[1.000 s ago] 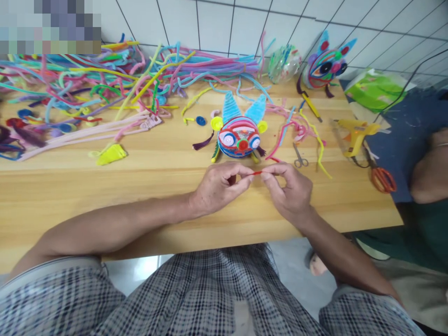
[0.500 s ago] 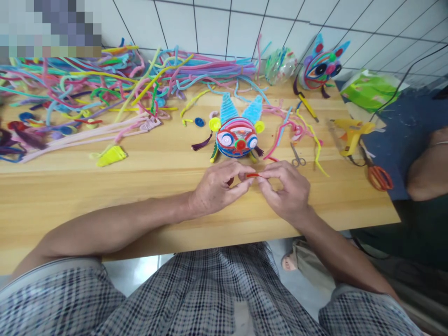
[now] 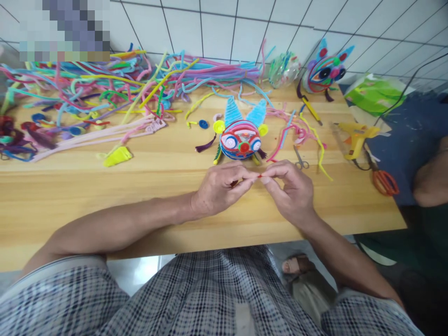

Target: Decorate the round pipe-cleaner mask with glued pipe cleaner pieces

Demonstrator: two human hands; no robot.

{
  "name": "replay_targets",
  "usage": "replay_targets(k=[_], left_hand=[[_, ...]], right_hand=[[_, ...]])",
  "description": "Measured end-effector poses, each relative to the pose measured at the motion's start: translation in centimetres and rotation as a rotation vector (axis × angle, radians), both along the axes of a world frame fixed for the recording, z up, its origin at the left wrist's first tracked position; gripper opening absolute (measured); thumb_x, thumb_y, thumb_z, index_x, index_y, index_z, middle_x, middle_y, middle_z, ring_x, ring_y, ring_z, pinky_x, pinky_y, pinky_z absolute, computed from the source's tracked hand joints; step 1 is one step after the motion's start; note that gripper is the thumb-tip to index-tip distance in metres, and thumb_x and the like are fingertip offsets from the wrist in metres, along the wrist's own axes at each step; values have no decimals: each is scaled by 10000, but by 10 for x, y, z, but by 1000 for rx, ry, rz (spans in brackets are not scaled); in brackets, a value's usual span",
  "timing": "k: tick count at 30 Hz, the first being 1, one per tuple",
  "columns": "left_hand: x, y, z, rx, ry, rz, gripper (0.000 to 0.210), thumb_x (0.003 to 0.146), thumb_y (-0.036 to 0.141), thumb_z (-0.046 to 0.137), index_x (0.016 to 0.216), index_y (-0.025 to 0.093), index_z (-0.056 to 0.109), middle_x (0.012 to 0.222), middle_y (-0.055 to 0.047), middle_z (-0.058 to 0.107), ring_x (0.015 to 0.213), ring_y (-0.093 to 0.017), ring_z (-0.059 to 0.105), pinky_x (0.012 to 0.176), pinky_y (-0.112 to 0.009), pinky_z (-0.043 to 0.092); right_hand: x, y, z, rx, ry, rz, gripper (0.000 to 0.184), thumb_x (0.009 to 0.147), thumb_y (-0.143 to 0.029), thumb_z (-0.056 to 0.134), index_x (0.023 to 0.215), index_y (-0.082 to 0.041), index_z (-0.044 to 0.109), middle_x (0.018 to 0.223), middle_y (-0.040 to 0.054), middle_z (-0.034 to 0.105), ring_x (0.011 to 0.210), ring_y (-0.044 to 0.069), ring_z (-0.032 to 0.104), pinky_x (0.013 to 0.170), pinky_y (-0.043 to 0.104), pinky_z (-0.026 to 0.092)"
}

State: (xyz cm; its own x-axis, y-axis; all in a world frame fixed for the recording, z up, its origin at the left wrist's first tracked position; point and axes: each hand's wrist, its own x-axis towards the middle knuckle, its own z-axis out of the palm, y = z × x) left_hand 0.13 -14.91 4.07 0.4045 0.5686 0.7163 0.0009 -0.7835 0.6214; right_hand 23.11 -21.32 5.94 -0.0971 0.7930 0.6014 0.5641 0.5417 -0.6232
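Between my fingertips is a short red pipe cleaner (image 3: 260,176), mostly covered so that only a bit of red shows. My left hand (image 3: 224,186) pinches it from one side with thumb and forefinger. From the other side my right hand (image 3: 290,189) pinches it the same way, the two sets of fingertips almost meeting. Just beyond them stands a pipe-cleaner lion-like head (image 3: 241,140) with blue ears, white-and-blue eyes, a red nose and dark tassels. Small scissors (image 3: 301,157) lie past my right hand, beside loose pink pipe cleaners (image 3: 300,133).
A large heap of coloured pipe cleaners (image 3: 210,72) lies along the back left. A second head (image 3: 325,72) stands back right, near a yellow utility knife (image 3: 312,111). A yellow glue gun (image 3: 359,139) and orange-handled scissors (image 3: 385,182) lie at the right edge, near another person's arm (image 3: 432,177).
The red pipe cleaner shows less now, as my fingertips have drawn together over it. The whole view has shifted slightly; the table things look unmoved.
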Motion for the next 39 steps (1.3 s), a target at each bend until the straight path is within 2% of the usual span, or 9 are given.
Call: replay_targets(k=[5, 8, 11, 17, 25, 29, 33, 36, 39], left_hand=[[-2, 2, -2, -12, 0, -29, 100, 1166, 171, 860, 1230, 229, 909, 909, -9, 890, 740, -124, 759, 719, -243, 627], [-3, 2, -2, -85, 35, -38, 65, 1184, 235, 860, 1168, 218, 921, 857, -8, 872, 674, -115, 705, 680, -244, 596], [-2, 0, -2, -105, 28, -34, 104, 1192, 220, 840, 1118, 212, 912, 835, -5, 860, 656, -107, 688, 657, -232, 568], [-2, -6, -7, -74, 43, -47, 86, 1190, 193, 841, 1171, 232, 914, 864, -10, 876, 738, -135, 792, 721, -249, 645], [-5, 3, -1, 71, 76, 10, 86, 1220, 215, 835, 1191, 222, 915, 925, -29, 926, 810, -146, 865, 774, -255, 709], [-3, 9, 8, 163, 51, 22, 55, 1200, 184, 865, 1158, 210, 891, 956, -18, 945, 788, -123, 859, 748, -225, 686], [-2, 9, 11, 187, 70, 38, 117, 1204, 198, 865, 1087, 206, 863, 889, 2, 906, 738, -112, 813, 690, -215, 624], [-6, 10, 12, 180, 63, 53, 176, 1208, 304, 889, 1073, 206, 832, 885, 5, 876, 705, -107, 748, 660, -224, 579], [-17, 20, 12, 116, 38, 149, 309, 1212, 509, 871, 1094, 228, 821, 947, -17, 861, 716, -128, 681, 683, -274, 588]], right_hand=[[-2, -2, -5, 56, -63, -65, 185, 1101, -147, 786, 1114, -332, 792, 1003, 6, 897, 911, 241, 877, 845, 415, 728], [-1, -5, -6, 130, -130, -75, 234, 1086, -119, 791, 1152, -344, 792, 1055, 8, 925, 952, 257, 901, 882, 443, 733], [-1, -9, -4, 148, -178, -61, 237, 1099, -125, 792, 1197, -341, 775, 1029, 2, 914, 946, 253, 900, 864, 435, 728], [1, -17, -4, 13, -163, -72, 165, 1135, -156, 739, 1131, -320, 761, 994, 3, 883, 902, 229, 857, 831, 395, 697], [-3, -11, 4, -17, -143, -129, 159, 1083, -168, 734, 1030, -317, 750, 919, -4, 859, 832, 227, 826, 803, 388, 694], [-3, -6, 13, 29, -163, -115, 186, 1074, -136, 717, 1018, -312, 731, 902, -13, 857, 821, 220, 820, 810, 382, 673], [-1, -8, 15, 33, -150, -80, 195, 1079, -123, 718, 1022, -309, 727, 894, -30, 854, 808, 207, 811, 807, 360, 652], [6, -8, 8, -28, -149, -99, 167, 1084, -156, 726, 1013, -306, 743, 891, -19, 849, 788, 209, 785, 780, 359, 634], [17, -2, -9, -56, -166, -128, 179, 1047, -131, 730, 977, -295, 749, 882, -11, 846, 767, 200, 765, 756, 343, 614]])
